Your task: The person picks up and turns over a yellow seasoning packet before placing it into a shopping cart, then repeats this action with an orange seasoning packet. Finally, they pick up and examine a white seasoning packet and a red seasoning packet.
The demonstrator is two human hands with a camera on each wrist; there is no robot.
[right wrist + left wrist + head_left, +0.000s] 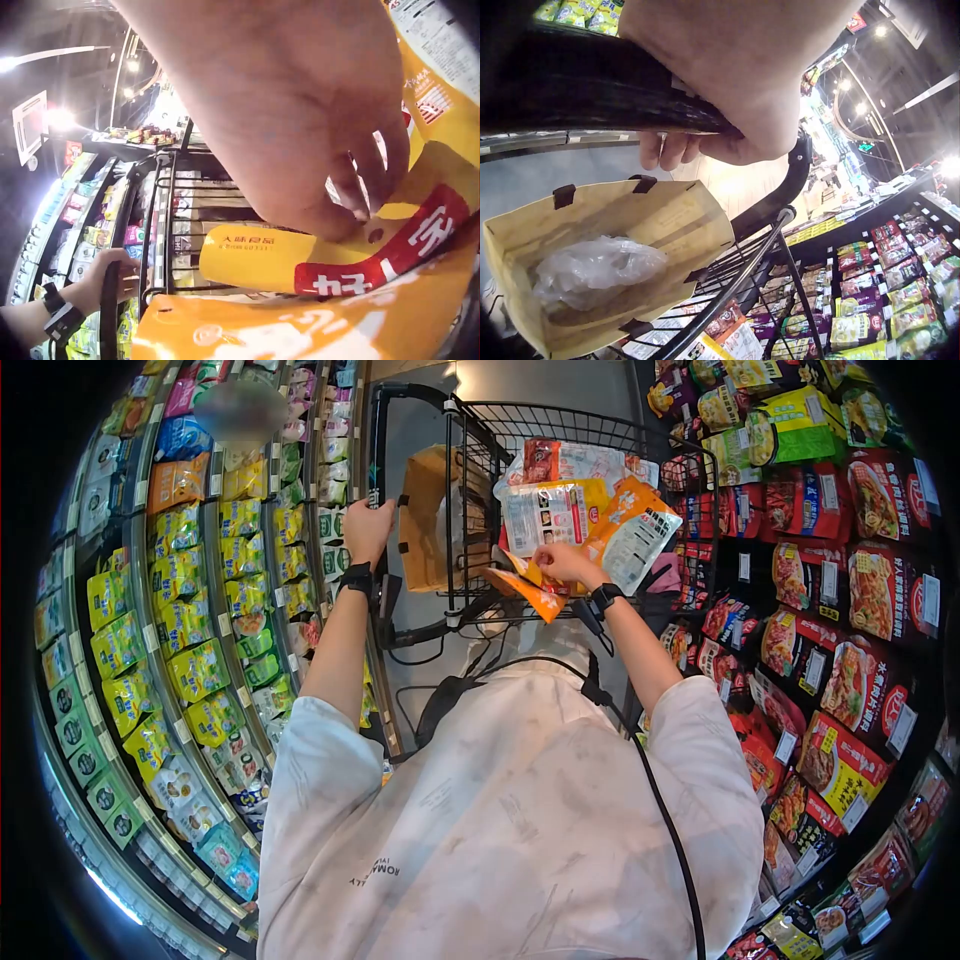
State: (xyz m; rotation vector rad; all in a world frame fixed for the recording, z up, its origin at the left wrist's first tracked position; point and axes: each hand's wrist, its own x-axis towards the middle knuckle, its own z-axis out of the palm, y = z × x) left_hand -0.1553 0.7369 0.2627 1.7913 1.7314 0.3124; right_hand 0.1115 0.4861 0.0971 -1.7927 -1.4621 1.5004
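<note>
My left hand (370, 528) grips the black cart handle (379, 450); in the left wrist view its fingers (673, 148) curl under the bar (592, 90). Over the wire basket (480, 420), my right hand (566, 563) pinches the top edge of a yellow packet (247, 259) with a red band. An orange packet (540, 598) hangs just below that hand, and it fills the lower part of the right wrist view. More packets lie in the basket: a white-and-yellow one (555, 520) and an orange-and-white one (640, 535). The right fingertips are partly hidden behind the palm.
A brown paper bag (425, 510) with clear plastic (600, 266) inside stands between handle and basket. Shelves of yellow and green packets (200, 670) line the left, shelves of red and dark packets (880, 585) the right. A black cable (660, 800) runs down the shirt.
</note>
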